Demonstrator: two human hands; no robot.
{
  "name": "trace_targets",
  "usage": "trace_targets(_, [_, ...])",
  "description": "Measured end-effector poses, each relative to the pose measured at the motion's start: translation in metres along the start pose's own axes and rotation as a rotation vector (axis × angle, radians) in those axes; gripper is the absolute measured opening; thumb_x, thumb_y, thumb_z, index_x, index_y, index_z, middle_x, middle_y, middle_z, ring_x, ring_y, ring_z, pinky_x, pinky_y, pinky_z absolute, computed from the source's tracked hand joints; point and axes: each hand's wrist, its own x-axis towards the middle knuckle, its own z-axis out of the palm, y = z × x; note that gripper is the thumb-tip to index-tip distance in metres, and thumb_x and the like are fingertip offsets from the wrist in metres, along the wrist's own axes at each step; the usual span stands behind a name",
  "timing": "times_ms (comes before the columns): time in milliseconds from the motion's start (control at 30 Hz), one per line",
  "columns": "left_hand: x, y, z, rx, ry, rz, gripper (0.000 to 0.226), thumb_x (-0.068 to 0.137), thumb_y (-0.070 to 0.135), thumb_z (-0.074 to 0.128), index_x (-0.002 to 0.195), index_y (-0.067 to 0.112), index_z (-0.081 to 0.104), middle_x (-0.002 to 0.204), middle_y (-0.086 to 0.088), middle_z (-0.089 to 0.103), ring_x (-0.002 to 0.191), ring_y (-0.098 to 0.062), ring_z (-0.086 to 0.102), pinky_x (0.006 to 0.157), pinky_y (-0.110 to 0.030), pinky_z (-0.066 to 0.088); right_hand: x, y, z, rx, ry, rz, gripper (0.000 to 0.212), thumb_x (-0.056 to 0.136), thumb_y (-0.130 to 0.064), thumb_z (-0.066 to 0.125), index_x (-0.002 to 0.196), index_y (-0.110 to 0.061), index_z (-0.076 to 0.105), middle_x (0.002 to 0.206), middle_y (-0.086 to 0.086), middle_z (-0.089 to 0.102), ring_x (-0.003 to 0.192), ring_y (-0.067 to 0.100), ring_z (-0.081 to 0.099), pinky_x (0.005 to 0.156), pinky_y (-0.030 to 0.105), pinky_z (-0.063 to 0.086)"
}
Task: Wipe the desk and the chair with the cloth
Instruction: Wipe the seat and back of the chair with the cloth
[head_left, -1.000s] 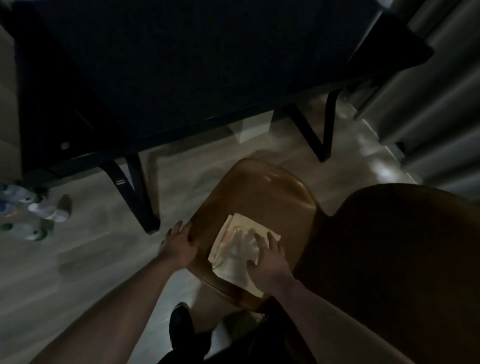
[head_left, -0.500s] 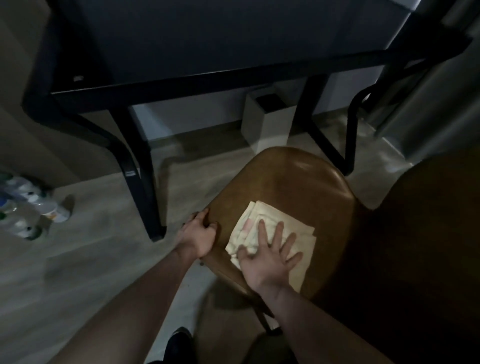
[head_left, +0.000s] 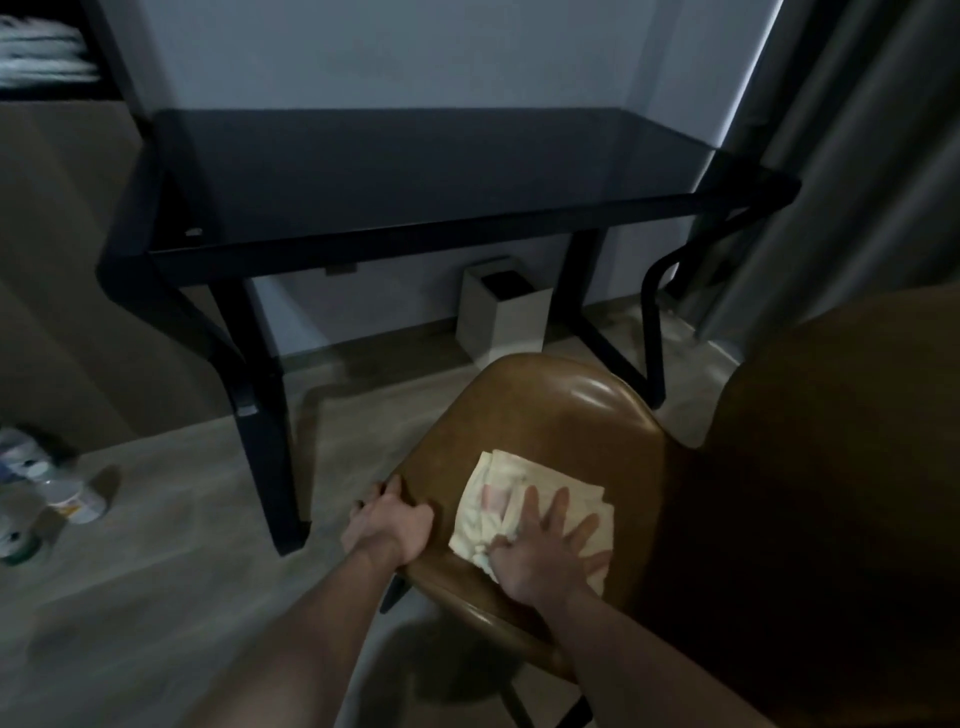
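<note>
1. Head view, change noted: since the frame half a second earlier, we find the view raised, so that the dark tabletop (head_left: 441, 171) shows in full. The cloth (head_left: 524, 506) and both hands sit on the chair (head_left: 561, 415) much as they did then.
2. Head view, hands: the right hand (head_left: 545, 551) lies flat on the cloth with fingers spread wide, pressing it onto the near part of the seat. The left hand (head_left: 389, 525) is curled around the seat's left edge, steadying the chair.
3. Head view, cloth: folded, pale, with a pinkish patch, lying on the brown seat just beside the left hand.
4. Handling, our judgement: the cloth looks soft, light and limp, and would bunch if pushed from one corner. A flat palm over its middle suits it best. The seat appears smooth and glossy, so the cloth may slide freely. The chair may shift unless held.
5. Surroundings: a white bin (head_left: 504, 306) stands under the tabletop, and bottles (head_left: 47, 493) lie on the floor at left.
</note>
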Motion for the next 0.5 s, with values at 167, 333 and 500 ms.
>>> trace_targets(167, [0.011,-0.001,0.005,-0.005,0.049,0.020,0.077,0.094,0.054,0.043,0.166,0.036,0.021,0.173,0.003,0.022,0.153,-0.034,0.029,0.119,-0.046,0.033,0.042,-0.003,0.003,-0.011,0.114,-0.011,0.081,0.104,-0.067,0.024,0.166,-0.035,-0.018,0.172,0.008,-0.030,0.152,0.056,-0.028,0.116,0.082,-0.008])
trace_targets(333, [0.017,-0.003,0.009,-0.009,0.068,0.015,0.075,0.096,0.056,0.042,0.165,0.037,0.022,0.173,0.007,0.020,0.154,-0.034,0.026,0.120,-0.045,0.032,0.096,-0.008,-0.020,0.028,0.189,0.026,0.102,0.085,-0.095,0.017,0.165,-0.040,-0.015,0.173,0.006,-0.026,0.152,0.055,-0.029,0.112,0.083,-0.011])
trace_targets(500, [0.019,-0.001,0.008,-0.002,0.082,0.006,0.074,0.096,0.057,0.042,0.165,0.036,0.025,0.172,0.007,0.022,0.154,-0.034,0.026,0.119,-0.044,0.031,0.112,-0.017,-0.034,0.027,0.173,0.034,0.106,0.083,-0.094,0.030,0.165,-0.042,-0.011,0.174,0.005,-0.024,0.153,0.053,-0.028,0.112,0.083,-0.011])
